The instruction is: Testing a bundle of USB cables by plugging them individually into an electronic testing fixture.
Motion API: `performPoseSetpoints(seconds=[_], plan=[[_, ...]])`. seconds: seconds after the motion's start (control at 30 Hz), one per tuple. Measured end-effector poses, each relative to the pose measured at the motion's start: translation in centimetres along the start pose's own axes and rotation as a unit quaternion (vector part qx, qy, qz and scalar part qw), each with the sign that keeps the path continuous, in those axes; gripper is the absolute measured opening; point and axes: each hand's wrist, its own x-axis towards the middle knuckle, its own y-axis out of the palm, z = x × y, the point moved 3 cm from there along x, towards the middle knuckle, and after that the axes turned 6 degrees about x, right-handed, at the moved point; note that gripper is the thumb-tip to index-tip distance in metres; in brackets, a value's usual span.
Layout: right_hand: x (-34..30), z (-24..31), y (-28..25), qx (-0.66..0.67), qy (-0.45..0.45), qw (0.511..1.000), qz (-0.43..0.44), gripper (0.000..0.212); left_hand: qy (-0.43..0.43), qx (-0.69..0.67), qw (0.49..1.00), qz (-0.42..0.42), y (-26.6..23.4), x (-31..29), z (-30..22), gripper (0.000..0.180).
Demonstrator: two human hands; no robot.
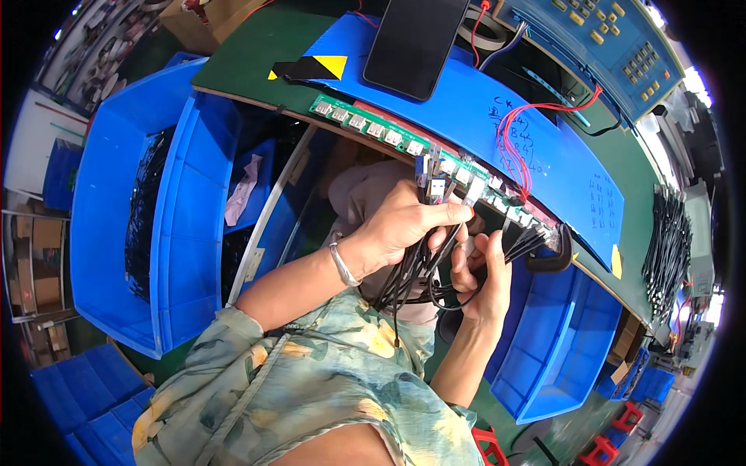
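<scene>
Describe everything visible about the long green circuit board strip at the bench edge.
The green circuit board strip runs along the front edge of the bench, tilted down to the right in the picture. A row of silver metal sockets sits on top. Black cables are plugged into its right part. The left hand holds plugs at the board; the right hand grips cables just below.

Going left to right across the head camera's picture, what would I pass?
Big blue bin → left hand gripping black cables → right hand → smaller blue bin → bundle of black cables on the bench.
</scene>
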Motion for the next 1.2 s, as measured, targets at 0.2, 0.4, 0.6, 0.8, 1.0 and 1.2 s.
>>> performPoseSetpoints(seconds=[0.2, 0.4, 0.6, 0.8, 1.0, 1.2], plan=[[-0.3, -0.9, -0.5, 0.064, -0.024, 0.996, -0.062, 0.041, -0.018, -0.016, 1.0, -0.003, 0.1, -0.2, 0.0, 0.013], [-6.3, -2.2, -4.8, 0.01, -0.049, 0.992, -0.112, 0.048, 0.051, 0.052, 0.997, 0.039, 0.4, -3.1, -0.7, 0.013], [-9.7, 3.1, -6.5, 0.132, -0.247, 0.958, 0.056, 0.045, 0.006, 0.002, 0.994, 0.108, -0.1, -3.0, -0.1, 0.034], [-6.3, 2.8, 0.6, -0.247, -0.217, 0.936, -0.127, 0.012, -0.019, 0.063, 0.985, 0.161, 2.2, -3.5, 0.5, 0.037], [-4.3, 2.3, 2.3, -0.185, -0.274, 0.943, -0.036, 0.017, -0.045, 0.177, 0.967, 0.177, 2.3, -3.3, -0.1, 0.023], [-4.0, 2.3, 1.6, -0.133, -0.277, 0.949, -0.064, 0.01, 0.159, 0.137, 0.971, 0.116, 2.5, -3.6, 1.3, 0.022]])
